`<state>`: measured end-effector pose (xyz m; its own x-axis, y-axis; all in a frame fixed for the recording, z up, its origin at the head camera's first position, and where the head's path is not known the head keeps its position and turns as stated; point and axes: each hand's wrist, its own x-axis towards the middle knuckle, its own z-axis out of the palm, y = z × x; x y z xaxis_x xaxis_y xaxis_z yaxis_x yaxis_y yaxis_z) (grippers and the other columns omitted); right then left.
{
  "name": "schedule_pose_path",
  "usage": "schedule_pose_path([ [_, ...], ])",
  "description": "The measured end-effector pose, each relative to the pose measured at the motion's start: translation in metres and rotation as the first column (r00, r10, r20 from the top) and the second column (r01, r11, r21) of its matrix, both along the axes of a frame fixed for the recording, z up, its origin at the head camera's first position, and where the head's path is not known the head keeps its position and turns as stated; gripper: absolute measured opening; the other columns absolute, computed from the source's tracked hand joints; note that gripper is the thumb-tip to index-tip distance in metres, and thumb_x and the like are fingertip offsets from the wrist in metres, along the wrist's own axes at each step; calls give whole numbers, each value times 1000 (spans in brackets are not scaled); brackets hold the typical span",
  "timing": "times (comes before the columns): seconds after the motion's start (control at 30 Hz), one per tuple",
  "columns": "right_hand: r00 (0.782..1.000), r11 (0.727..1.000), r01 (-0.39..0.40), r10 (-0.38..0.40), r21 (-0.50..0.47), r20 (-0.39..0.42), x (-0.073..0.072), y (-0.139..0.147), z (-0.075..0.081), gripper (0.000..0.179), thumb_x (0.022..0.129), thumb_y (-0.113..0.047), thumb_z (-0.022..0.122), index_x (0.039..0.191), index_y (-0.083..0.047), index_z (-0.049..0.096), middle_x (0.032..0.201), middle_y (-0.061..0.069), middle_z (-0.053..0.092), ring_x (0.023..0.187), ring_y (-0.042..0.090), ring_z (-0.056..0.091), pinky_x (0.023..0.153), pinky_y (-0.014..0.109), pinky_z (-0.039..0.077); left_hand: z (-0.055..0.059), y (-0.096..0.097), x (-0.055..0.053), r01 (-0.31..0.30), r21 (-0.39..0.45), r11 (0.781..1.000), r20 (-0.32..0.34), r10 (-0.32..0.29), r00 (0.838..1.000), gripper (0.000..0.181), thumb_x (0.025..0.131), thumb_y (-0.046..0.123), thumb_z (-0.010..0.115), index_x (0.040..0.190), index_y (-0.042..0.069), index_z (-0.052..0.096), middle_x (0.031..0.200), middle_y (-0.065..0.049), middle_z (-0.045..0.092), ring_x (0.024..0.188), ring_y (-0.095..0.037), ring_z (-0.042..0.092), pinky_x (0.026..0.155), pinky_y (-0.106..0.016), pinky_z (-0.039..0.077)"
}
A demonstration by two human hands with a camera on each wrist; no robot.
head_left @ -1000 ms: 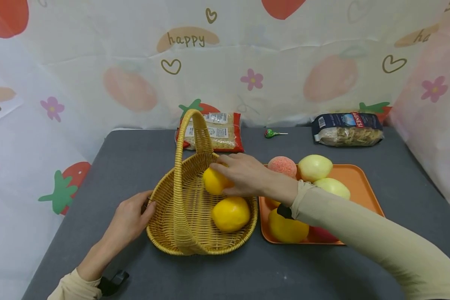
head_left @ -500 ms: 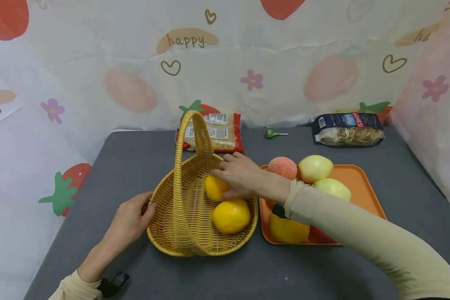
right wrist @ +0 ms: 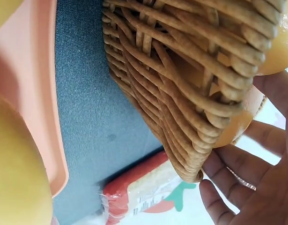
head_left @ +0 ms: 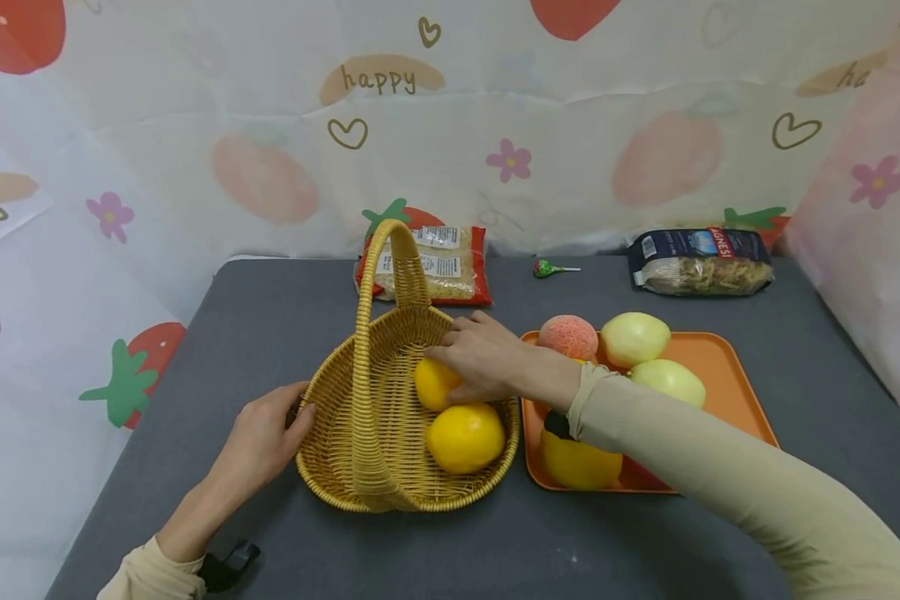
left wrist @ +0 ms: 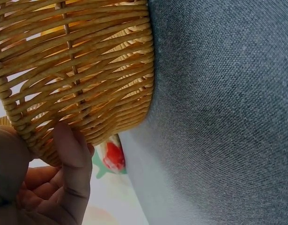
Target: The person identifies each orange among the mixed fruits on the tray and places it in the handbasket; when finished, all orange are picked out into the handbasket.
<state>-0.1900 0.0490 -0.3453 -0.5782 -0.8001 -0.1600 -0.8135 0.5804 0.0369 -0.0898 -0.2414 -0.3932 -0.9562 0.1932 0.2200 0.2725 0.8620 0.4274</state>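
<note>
A yellow wicker basket (head_left: 330,467) with a tall arched handle stands on the grey table. My left hand (head_left: 262,437) grips its left rim, thumb and fingertips against the weave, as the left wrist view (left wrist: 71,168) also shows. Inside the basket's right half, my right hand (head_left: 487,358) reaches over the rim and holds a lemon (head_left: 433,385) from above; the palm hides part of the fruit. A second lemon (head_left: 465,439) lies just in front of it on the basket floor. In the right wrist view, my right fingers (right wrist: 242,161) curve over the rim beside the fruit.
An orange tray (head_left: 727,392) right of the basket bears two pale green fruits (head_left: 635,339), a pinkish round fruit (head_left: 568,337) and yellow fruit (head_left: 579,462), partly under my right sleeve. Behind lie a red-edged bag (head_left: 450,267), a lollipop (head_left: 546,268) and a dark pasta bag (head_left: 703,262).
My right hand has lowered the lemon slightly and brought it toward the right side of the basket, close behind the other lemon. My left hand keeps its grip on the rim.
</note>
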Motion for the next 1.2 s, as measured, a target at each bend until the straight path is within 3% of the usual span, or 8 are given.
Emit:
schedule_pose_path([
  [0.5, 1000, 999, -6, 7, -47, 17, 3, 6, -1, 56, 92, -47, 64, 140, -21, 55, 129, 6, 64, 119, 28, 56, 99, 47, 41, 0, 0, 0, 4, 1, 1000, -10, -4, 1000, 28, 96, 9, 57, 121, 0, 65, 104, -15, 70, 83, -22, 66, 70, -41, 52],
  [1.2, 1000, 999, -18, 18, -38, 5, 3, 6, 5, 54, 92, -43, 64, 140, -21, 55, 129, 6, 64, 117, 28, 57, 96, 47, 44, 0, 0, 0, 8, -4, 1000, -23, -8, 1000, 28, 96, 8, 57, 121, -2, 63, 103, -16, 69, 82, -22, 66, 69, -41, 51],
])
